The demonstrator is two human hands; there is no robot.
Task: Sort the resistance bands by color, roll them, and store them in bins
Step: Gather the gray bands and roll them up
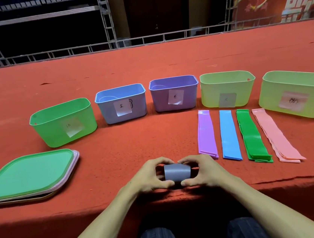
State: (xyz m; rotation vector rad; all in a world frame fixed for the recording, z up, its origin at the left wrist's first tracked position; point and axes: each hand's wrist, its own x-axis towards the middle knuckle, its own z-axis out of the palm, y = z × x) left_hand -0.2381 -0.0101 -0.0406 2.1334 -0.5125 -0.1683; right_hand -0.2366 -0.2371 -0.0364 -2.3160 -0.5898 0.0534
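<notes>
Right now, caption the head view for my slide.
The left hand and right hand pinch a rolled gray band before five labeled bins.

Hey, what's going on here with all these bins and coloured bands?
A person holds a rolled-up grey band near the front of the red table. The fingers of the left hand and right hand grip its two ends. To the right lie flat piles of purple bands, blue bands, green bands and pink bands, not yet rolled. Behind is a row of open labelled bins: green bin, blue bin, purple bin, pale green bin and far-right bin. Stacked lids lie on the left.
</notes>
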